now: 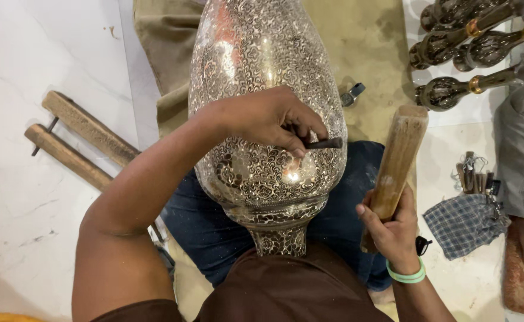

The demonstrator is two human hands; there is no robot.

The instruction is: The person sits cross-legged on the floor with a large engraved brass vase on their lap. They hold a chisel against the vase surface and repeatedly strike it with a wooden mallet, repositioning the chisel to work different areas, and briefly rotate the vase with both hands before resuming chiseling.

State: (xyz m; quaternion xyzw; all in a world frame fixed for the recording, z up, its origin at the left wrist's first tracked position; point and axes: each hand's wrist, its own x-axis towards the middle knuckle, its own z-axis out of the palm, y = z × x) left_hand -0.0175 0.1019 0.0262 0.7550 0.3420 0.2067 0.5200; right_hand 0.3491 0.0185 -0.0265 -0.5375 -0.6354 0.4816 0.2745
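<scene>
On lap: engraved metal vase (262, 107), long axis pointing away.
Left hand (268, 119): fingers pinching dark chisel (324, 144) against vase.
Right hand (393, 229): gripping wooden mallet (396, 161), right of chisel.

No packages, labels, signs or screens anywhere around you right now. Nothing of that kind shows on the floor or beside your work either.
</scene>
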